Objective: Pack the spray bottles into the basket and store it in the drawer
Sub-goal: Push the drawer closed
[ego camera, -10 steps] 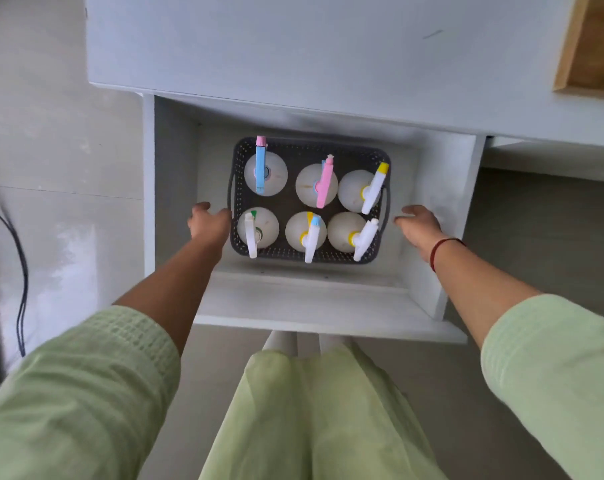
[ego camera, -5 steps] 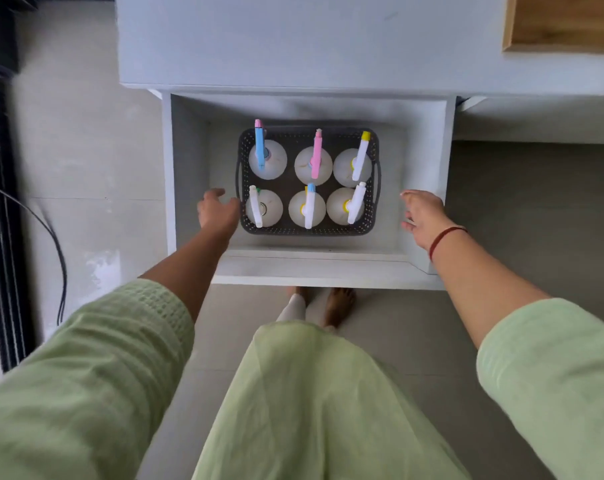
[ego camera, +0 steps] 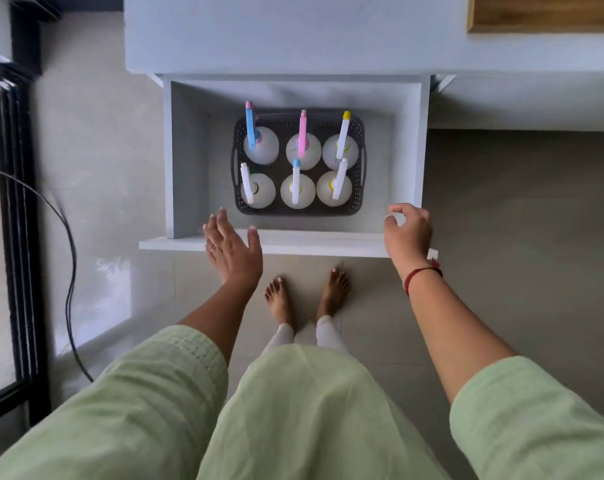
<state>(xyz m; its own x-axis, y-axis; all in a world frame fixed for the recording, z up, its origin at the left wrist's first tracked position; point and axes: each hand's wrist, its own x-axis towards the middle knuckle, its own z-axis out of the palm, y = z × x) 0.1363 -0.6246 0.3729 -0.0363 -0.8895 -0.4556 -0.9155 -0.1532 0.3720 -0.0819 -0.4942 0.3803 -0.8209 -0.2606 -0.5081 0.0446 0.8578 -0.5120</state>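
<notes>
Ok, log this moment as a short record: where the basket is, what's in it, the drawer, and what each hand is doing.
basket: dark basket sitting on the floor of the drawer
contents: six spray bottles, upright, two rows of three
drawer: drawer pulled out, not yet closed
left hand: left hand open, over the drawer's front edge, holding nothing
right hand: right hand at the front right corner of the drawer, fingers loosely curled, holding nothing
remaining step: close the drawer

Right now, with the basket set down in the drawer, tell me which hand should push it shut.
Probably left. The left hand hovers open-palmed over the drawer front panel, ready to press. The right hand sits curled at the panel's corner.
</notes>
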